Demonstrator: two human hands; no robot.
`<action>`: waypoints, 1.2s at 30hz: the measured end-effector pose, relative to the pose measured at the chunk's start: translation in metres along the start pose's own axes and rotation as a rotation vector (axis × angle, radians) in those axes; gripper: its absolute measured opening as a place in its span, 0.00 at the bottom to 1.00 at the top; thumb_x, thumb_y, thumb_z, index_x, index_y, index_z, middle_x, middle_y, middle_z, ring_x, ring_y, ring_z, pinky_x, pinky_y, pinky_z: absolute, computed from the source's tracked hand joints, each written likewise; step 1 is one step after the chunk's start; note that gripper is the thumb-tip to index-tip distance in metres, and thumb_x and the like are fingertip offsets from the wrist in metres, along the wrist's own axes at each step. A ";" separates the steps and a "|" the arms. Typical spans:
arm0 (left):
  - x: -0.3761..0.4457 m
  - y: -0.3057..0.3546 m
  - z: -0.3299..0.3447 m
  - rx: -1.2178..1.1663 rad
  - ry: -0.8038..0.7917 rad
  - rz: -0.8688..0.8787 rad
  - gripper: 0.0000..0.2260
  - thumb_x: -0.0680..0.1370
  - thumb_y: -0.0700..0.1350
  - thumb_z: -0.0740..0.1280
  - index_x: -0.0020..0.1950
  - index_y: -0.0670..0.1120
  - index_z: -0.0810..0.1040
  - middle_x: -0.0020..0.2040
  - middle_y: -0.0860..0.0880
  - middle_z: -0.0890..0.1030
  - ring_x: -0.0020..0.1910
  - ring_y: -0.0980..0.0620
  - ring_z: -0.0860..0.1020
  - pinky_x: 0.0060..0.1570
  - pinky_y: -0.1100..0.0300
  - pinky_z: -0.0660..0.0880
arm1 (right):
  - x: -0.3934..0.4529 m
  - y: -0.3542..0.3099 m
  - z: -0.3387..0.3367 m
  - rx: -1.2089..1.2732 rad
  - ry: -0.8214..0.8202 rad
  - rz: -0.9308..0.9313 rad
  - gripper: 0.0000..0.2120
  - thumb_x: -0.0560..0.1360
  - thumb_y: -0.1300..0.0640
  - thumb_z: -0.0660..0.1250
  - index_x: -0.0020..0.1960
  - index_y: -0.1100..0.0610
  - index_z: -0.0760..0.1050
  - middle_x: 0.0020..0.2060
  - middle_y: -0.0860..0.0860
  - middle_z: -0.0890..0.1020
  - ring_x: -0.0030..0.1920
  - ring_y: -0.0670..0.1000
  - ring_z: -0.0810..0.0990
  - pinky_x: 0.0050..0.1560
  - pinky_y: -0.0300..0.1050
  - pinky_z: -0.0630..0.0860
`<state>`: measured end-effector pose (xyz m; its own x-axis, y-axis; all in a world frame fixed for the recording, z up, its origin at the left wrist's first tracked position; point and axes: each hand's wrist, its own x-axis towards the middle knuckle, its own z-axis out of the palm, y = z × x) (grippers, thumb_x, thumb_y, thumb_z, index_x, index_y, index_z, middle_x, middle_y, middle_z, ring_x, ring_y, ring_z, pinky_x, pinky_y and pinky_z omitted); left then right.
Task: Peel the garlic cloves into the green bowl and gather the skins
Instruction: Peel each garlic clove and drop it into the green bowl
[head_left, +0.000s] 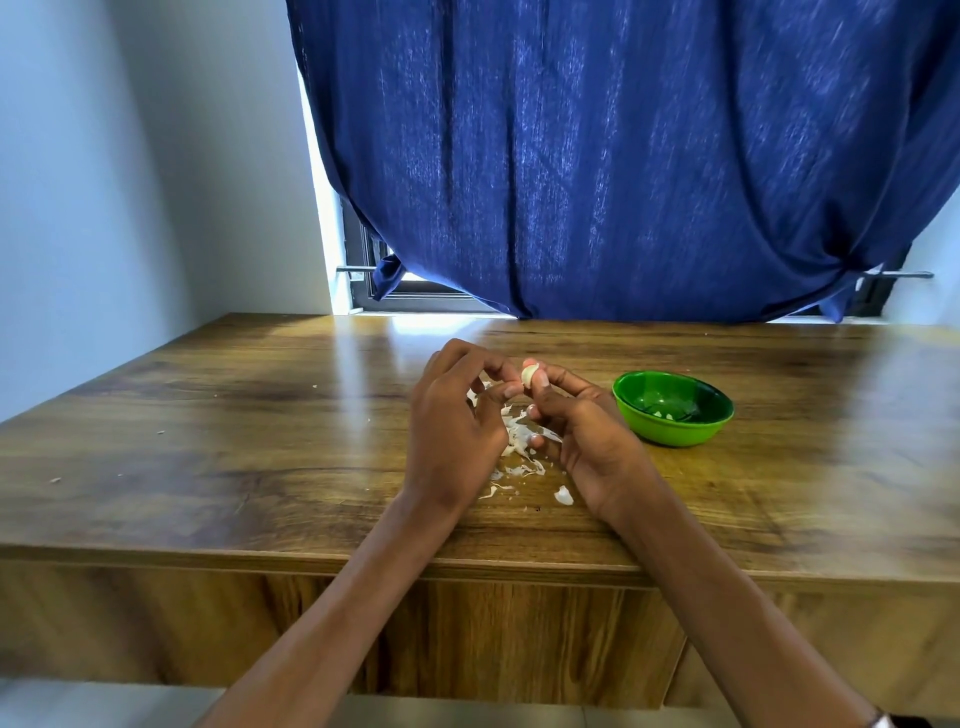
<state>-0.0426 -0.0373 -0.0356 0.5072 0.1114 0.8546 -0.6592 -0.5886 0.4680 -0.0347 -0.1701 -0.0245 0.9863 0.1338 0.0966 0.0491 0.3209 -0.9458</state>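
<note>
Up top, the right hand (582, 431) pinches a pale garlic clove (529, 375), the left hand's (457, 431) fingertips curled onto it.

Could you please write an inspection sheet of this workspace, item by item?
Surface: wooden table, glossy.
Job's things: garlic clove held up; green bowl at right, a few pale bits inside; garlic skins scattered under the hands.
Clutter: tiny skin flecks at far left.
Grippers: right hand pinches the clove; left hand picks at it.
Cables: nothing seen.
Surroundings: blue curtain, window frame, white wall.
</note>
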 end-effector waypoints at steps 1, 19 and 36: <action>0.000 0.000 0.000 0.003 0.001 0.007 0.10 0.72 0.30 0.73 0.44 0.45 0.81 0.44 0.55 0.79 0.40 0.59 0.75 0.42 0.72 0.68 | 0.000 0.000 0.000 0.017 0.004 0.002 0.05 0.79 0.57 0.69 0.52 0.51 0.83 0.40 0.46 0.85 0.40 0.44 0.75 0.32 0.37 0.75; -0.002 0.002 -0.001 -0.076 0.025 0.036 0.08 0.73 0.28 0.72 0.44 0.40 0.81 0.40 0.51 0.84 0.41 0.59 0.82 0.42 0.73 0.73 | -0.002 -0.001 0.000 0.032 0.047 -0.024 0.04 0.78 0.57 0.70 0.50 0.54 0.84 0.39 0.45 0.85 0.36 0.41 0.77 0.33 0.36 0.74; -0.001 0.005 -0.007 -0.066 0.008 -0.119 0.10 0.70 0.40 0.81 0.47 0.48 0.83 0.40 0.59 0.84 0.38 0.62 0.83 0.38 0.73 0.75 | -0.003 -0.005 0.000 -0.008 0.173 -0.053 0.06 0.78 0.55 0.71 0.54 0.54 0.83 0.42 0.46 0.87 0.38 0.42 0.77 0.36 0.39 0.76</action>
<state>-0.0505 -0.0346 -0.0322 0.5799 0.1839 0.7937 -0.6300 -0.5164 0.5800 -0.0384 -0.1717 -0.0202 0.9946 -0.0464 0.0925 0.1025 0.3154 -0.9434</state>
